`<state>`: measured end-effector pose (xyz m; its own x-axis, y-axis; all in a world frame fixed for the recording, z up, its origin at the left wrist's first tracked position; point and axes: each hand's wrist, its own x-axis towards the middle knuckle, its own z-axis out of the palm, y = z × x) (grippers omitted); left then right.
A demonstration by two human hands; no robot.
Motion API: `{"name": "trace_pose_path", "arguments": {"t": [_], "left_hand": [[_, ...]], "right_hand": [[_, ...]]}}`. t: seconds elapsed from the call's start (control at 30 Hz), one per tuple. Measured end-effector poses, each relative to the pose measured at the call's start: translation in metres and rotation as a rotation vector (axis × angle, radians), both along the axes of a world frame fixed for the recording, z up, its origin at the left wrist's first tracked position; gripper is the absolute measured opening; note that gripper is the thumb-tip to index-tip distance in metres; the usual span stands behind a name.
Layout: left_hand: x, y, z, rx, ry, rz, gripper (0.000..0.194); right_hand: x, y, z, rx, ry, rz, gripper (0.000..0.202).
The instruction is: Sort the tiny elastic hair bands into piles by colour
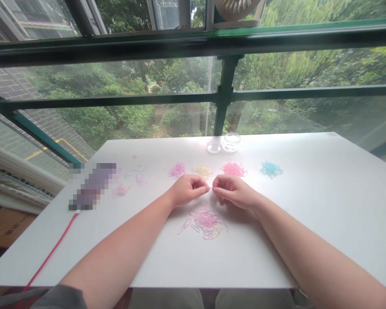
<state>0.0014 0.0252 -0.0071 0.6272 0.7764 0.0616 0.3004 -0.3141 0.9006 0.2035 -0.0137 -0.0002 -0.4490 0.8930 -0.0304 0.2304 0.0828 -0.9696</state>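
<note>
My left hand (190,189) and my right hand (234,190) meet over the middle of the table, each closed in a pinch. A thin pinkish paper clip (211,188) spans the small gap between their fingertips; most of it is hidden by the fingers. Just below, a loose heap of mostly pink paper clips (206,219) lies on the white table (161,262), with a few yellowish ones at its lower edge. Beyond the hands sit separate piles: purple clips (178,170), yellow clips (203,171), bright pink clips (233,169) and blue clips (271,169).
A clear round container (231,142) and a clear lid (214,147) stand at the far edge. Scattered mixed clips (140,175) lie to the left. Beside them is a pixelated dark object (93,186) with a red cable (53,251). Green window rails (116,102) rise behind the table.
</note>
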Motion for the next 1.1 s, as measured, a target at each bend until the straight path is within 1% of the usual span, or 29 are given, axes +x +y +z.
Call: {"name": "trace_pose_path", "arguments": {"t": [0.13,0.33,0.53,0.67,0.9,1.0,1.1], "left_hand": [[-0.0015,-0.0011,-0.0010,0.018,0.031,0.006,0.024],[-0.0019,-0.0004,-0.0023,0.038,0.045,0.001,0.023],[-0.0020,-0.0002,-0.0045,0.055,0.023,0.042,0.023],[-0.0017,-0.0008,-0.0030,0.055,0.020,0.038,0.021],[-0.0002,-0.0025,0.0006,0.060,0.030,0.022,0.021],[-0.0003,-0.0035,0.0024,0.069,0.034,0.004,0.020],[-0.0008,-0.0039,0.0044,0.061,0.021,-0.026,0.019]], "right_hand": [[-0.0017,-0.0008,-0.0014,0.017,0.010,0.007,0.018],[-0.0040,0.0003,-0.0037,0.005,0.009,-0.019,0.019],[-0.0056,0.0009,-0.0017,0.004,0.006,-0.029,0.018],[-0.0053,0.0007,-0.0027,0.044,-0.003,-0.028,0.015],[-0.0051,0.0010,-0.0037,0.034,-0.011,-0.030,0.011],[-0.0075,-0.0003,-0.0020,0.083,-0.056,-0.047,0.009],[-0.0090,-0.0015,0.0002,0.197,-0.117,-0.081,0.009]]}}
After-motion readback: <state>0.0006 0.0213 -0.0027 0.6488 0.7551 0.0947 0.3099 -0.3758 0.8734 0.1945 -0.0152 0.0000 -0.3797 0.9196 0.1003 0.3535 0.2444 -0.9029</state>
